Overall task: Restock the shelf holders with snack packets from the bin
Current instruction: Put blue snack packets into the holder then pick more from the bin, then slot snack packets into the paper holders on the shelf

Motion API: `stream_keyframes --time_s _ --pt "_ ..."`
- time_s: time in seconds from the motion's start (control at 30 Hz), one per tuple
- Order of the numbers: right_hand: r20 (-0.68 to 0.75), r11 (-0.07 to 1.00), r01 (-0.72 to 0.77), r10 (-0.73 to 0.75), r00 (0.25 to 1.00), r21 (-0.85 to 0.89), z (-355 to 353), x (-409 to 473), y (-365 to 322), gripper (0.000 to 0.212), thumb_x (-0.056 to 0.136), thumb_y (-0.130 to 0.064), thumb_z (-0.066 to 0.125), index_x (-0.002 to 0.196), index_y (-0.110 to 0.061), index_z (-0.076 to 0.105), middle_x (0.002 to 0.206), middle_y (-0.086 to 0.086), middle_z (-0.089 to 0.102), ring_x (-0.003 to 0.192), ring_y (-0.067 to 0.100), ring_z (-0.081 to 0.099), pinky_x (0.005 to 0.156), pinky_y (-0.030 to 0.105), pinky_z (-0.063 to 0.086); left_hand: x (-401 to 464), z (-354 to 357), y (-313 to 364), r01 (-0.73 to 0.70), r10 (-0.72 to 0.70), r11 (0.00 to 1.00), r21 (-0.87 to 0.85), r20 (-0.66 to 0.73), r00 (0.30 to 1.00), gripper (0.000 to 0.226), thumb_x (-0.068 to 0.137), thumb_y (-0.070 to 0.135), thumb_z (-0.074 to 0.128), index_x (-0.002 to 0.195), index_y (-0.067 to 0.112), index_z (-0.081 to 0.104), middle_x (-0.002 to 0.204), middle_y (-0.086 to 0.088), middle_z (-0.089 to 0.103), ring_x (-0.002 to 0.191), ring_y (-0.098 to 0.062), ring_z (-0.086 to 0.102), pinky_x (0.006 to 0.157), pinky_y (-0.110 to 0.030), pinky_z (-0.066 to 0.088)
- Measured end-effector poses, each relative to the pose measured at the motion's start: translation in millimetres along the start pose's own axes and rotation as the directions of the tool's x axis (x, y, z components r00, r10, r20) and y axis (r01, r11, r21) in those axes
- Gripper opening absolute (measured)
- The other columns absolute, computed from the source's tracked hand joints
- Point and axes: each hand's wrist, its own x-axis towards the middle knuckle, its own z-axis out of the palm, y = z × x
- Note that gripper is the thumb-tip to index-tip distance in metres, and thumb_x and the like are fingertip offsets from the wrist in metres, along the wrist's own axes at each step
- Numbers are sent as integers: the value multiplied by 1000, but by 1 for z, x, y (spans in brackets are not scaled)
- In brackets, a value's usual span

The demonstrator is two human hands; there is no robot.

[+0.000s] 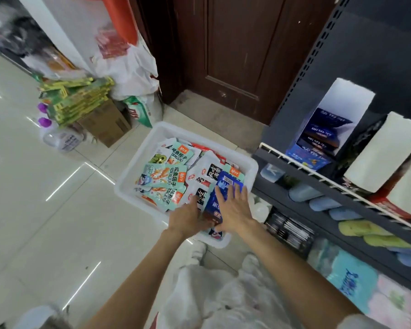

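Observation:
A white plastic bin (138, 167) sits on the floor, filled with several snack packets: teal ones (163, 179), white ones (205, 173) and blue ones (219, 198). My right hand (235, 211) lies flat with straight fingers on the blue packets at the bin's near right side. My left hand (187, 217) reaches into the bin beside them, fingers down among the packets; whether it holds any is hidden. On the shelf to the right stands a white cardboard holder (342, 103) with dark blue packets (323, 131) inside.
The dark shelf unit (342, 200) runs along the right with a white wire rail, more white holders (384, 153) and goods below. A brown door (235, 55) is behind the bin. Boxes, green packs (76, 100), bags and a bottle crowd the far left floor.

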Motion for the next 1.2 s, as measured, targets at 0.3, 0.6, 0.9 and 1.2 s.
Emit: stream_keyframes --time_s 0.3,0.6,0.9,1.2 --pt "-63 946 -204 227 972 253 10 16 -27 97 81 -49 68 150 -16 8 153 22 21 135 36 35 114 47 22 36 0 -30 -205 178 956 -210 -138 974 41 85 10 60 124 13 45 103 -9 69 82 -29 65 61 -30 45" --pt "-358 482 -8 661 660 876 -39 -16 3 15 97 -18 51 109 -9 56 87 4 68 69 18 67 54 37 57 55 -51 -64 -178 132 898 -403 -140 981 45 85 24 69 122 15 45 115 -6 66 88 -25 64 69 -28 47" --pt "116 -278 176 782 612 944 -8 -12 35 11 92 3 53 100 -4 49 95 7 58 77 11 62 62 21 58 61 -61 -77 -44 -74 711 -702 -138 988 32 75 10 79 102 10 62 87 0 68 56 -7 59 56 -20 46" --pt "-41 -44 154 859 510 987 -21 -17 35 10 92 -12 59 101 -16 58 79 -10 63 66 6 60 58 25 48 47 -92 -62 -304 39 455 -837 -322 946 13 87 9 66 85 22 69 74 9 68 68 -15 59 57 -24 53"
